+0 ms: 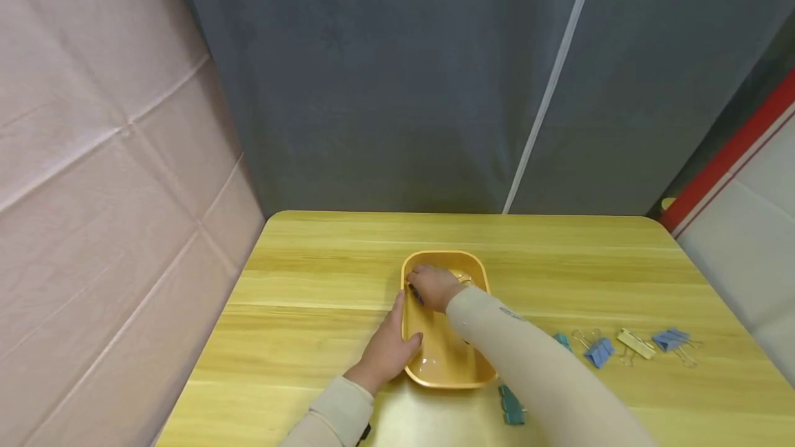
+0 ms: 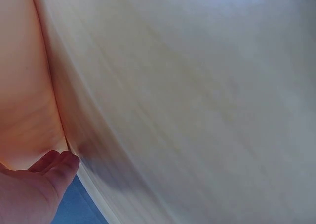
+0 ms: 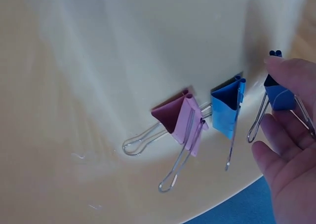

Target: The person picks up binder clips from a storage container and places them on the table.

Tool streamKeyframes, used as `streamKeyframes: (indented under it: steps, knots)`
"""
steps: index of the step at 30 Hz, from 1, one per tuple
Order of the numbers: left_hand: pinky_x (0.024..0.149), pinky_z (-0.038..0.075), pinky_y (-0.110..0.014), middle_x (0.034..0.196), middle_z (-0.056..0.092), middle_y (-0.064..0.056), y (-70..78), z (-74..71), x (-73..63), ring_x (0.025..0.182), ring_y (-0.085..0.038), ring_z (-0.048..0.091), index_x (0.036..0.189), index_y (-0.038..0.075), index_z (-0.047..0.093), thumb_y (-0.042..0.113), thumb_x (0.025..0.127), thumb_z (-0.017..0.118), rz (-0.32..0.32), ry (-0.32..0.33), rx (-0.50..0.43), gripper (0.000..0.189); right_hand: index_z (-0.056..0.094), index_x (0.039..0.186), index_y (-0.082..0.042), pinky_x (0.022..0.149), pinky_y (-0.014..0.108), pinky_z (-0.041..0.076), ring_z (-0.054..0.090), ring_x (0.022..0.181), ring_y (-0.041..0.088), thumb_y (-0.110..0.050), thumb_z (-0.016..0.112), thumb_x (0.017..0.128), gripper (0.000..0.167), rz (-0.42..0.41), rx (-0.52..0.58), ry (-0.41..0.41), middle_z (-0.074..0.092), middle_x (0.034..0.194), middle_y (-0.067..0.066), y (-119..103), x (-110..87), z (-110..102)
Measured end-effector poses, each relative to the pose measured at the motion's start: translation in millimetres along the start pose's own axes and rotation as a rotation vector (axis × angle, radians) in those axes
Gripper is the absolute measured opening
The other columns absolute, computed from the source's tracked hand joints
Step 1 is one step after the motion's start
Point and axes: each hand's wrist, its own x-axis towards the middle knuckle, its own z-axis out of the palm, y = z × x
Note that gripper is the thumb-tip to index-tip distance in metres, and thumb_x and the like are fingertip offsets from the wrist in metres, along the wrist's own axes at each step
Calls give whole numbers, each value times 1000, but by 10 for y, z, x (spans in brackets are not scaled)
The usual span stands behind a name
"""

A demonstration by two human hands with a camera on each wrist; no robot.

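An orange-yellow plastic tray (image 1: 450, 385) sits on the wooden table. My left hand (image 1: 388, 350) holds its left side, thumb over the rim and fingers along the outer wall; in the left wrist view the fingertips (image 2: 64, 167) touch that wall. Inside the tray's far left part, my right hand (image 1: 435, 287) pinches a dark blue binder clip (image 3: 282, 96) between thumb and fingers. Beside it in the right wrist view, a lighter blue binder clip (image 3: 224, 113) and a pink binder clip (image 3: 182, 120) stand in the tray, handles spread.
Right of the tray lie a teal binder clip (image 1: 512, 405), another teal clip (image 1: 562, 341) partly behind my right sleeve, a blue clip (image 1: 599, 352), a pale yellow clip (image 1: 636, 344) and another blue clip (image 1: 671, 339). A grey partition (image 1: 397, 88) stands behind the table.
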Motion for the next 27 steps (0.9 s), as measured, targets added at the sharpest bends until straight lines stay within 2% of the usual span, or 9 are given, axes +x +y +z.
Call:
streamKeyframes:
  steps: [5, 14, 23, 27]
  knots:
    - [108, 35, -57, 150, 31, -28, 5, -41, -3, 133, -45, 39, 156, 11, 5, 26, 94, 59, -8, 15, 21, 84, 62, 117, -11, 85, 35, 55, 60, 104, 22, -6, 69, 88, 30, -40, -12, 13, 60, 113, 4, -21, -3, -74]
    - [109, 33, -57, 152, 29, -25, 12, -78, -6, 134, -44, 36, 156, 12, 4, 27, 94, 59, -31, 15, -3, 84, 64, 114, -9, 80, 33, 57, 62, 97, 21, -4, 71, 85, 30, -126, -44, 41, 61, 108, 5, -59, -67, -199]
    - [109, 33, -58, 154, 26, -25, -16, -75, -25, 135, -44, 35, 156, 11, 4, 27, 94, 59, -36, 3, -13, 84, 61, 123, -7, 88, 31, 54, 61, 107, 22, -1, 69, 85, 40, -166, -20, 39, 61, 119, 7, -91, -184, -310]
    - [109, 33, -58, 154, 26, -25, -25, -75, -28, 135, -45, 35, 156, 11, 4, 27, 94, 59, -37, 5, -15, 84, 60, 125, -4, 91, 32, 54, 61, 108, 23, 0, 69, 83, 43, -175, 43, 58, 61, 120, 9, -71, -249, -370]
